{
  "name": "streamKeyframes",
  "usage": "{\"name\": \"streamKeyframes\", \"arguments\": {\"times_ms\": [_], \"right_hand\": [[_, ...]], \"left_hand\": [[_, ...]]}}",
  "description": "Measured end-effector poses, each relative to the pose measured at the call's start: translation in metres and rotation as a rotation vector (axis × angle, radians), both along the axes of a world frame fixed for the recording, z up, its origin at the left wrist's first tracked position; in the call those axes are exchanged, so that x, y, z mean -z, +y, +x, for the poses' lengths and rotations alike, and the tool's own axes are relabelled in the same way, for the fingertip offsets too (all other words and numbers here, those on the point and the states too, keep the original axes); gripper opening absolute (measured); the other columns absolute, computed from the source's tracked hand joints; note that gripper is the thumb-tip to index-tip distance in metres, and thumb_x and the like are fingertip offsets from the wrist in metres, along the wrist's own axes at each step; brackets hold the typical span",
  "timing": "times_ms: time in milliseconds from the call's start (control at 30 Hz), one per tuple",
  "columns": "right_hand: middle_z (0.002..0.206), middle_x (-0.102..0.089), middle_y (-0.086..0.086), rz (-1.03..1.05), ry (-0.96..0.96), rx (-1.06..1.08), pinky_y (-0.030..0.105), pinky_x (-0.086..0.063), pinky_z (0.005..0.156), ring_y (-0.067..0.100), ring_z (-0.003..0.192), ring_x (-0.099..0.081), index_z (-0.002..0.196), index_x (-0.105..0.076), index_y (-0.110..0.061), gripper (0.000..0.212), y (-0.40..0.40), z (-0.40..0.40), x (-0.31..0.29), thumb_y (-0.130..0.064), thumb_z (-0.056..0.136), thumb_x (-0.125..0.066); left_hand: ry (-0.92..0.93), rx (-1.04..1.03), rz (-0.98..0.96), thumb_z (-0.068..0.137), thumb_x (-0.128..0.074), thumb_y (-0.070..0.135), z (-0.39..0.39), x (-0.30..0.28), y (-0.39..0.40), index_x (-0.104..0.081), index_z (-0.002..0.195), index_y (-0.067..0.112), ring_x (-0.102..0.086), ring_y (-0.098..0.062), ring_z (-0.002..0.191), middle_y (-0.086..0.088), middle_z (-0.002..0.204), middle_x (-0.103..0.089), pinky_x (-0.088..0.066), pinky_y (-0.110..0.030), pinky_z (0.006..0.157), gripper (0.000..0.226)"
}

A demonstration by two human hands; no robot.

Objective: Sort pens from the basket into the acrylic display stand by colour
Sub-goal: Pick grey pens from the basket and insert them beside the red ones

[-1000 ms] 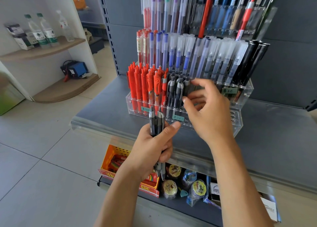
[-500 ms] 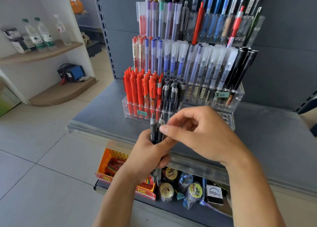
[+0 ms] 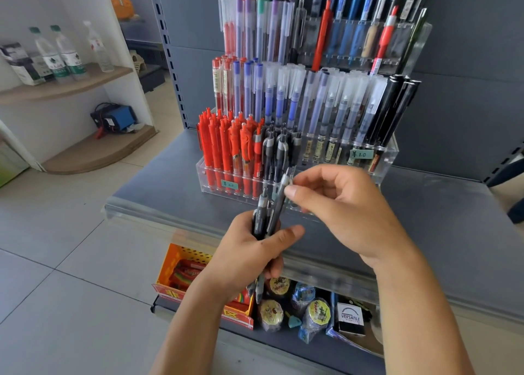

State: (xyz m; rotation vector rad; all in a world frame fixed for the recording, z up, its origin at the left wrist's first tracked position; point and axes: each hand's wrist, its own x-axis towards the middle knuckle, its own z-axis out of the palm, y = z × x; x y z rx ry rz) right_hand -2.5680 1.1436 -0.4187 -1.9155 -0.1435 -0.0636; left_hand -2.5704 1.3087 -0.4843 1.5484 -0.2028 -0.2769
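A tiered acrylic display stand (image 3: 388,159) sits on a grey shelf, its front row packed with red pens (image 3: 226,147) on the left and a few black pens (image 3: 276,150) beside them. My left hand (image 3: 249,258) grips a small bundle of black pens (image 3: 262,218) upright in front of the stand. My right hand (image 3: 346,213) pinches the top of one black pen (image 3: 279,204) from that bundle, lifted a little above the others. The basket is not in view.
The grey shelf (image 3: 439,227) has a clear lip along its front edge. Below it lie an orange box (image 3: 181,264), tape rolls (image 3: 272,312) and a small card box (image 3: 351,316). A white corner shelf with bottles (image 3: 61,55) stands at the left over tiled floor.
My right hand came back from the stand's front row to the bundle in my left hand and now pinches one black pen, drawing it upward. My left hand stayed put.
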Motion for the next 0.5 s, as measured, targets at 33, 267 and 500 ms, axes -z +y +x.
{"name": "streamKeyframes", "arguments": {"times_ms": [33,267,500], "right_hand": [[0.079,-0.074,-0.006,0.036,-0.012,0.019,0.02,-0.055,0.071,0.007,0.074,-0.07,0.087,-0.075,-0.023,0.003,-0.0015,0.0005,-0.0008,-0.025,0.087,-0.077],[0.086,-0.077,-0.001,-0.015,0.093,-0.107,0.032,-0.062,0.078,0.016,0.08,-0.075,0.097,-0.072,-0.02,0.011,-0.0001,-0.0002,-0.0005,-0.021,0.088,-0.077],[0.08,-0.077,0.004,0.118,-0.026,-0.014,0.019,-0.054,0.065,0.014,0.071,-0.074,0.089,-0.071,-0.016,0.008,-0.0015,0.0022,-0.0036,-0.008,0.088,-0.074]], "left_hand": [[0.002,-0.001,0.005,0.09,-0.074,0.021,0.0002,0.0008,-0.0003,-0.042,0.072,0.005,-0.043,-0.021,0.037,-0.008,0.048,-0.044,-0.039,-0.027,0.045,0.04],[-0.008,0.005,0.014,0.095,-0.068,0.015,0.0,0.0027,-0.0013,-0.044,0.074,0.0,-0.033,-0.02,0.038,-0.008,0.052,-0.038,-0.034,-0.026,0.042,0.035],[-0.022,0.008,0.032,0.096,-0.067,0.017,0.0,0.0004,0.0,-0.041,0.069,0.007,-0.032,-0.018,0.039,-0.005,0.05,-0.036,-0.035,-0.027,0.044,0.039]]}}
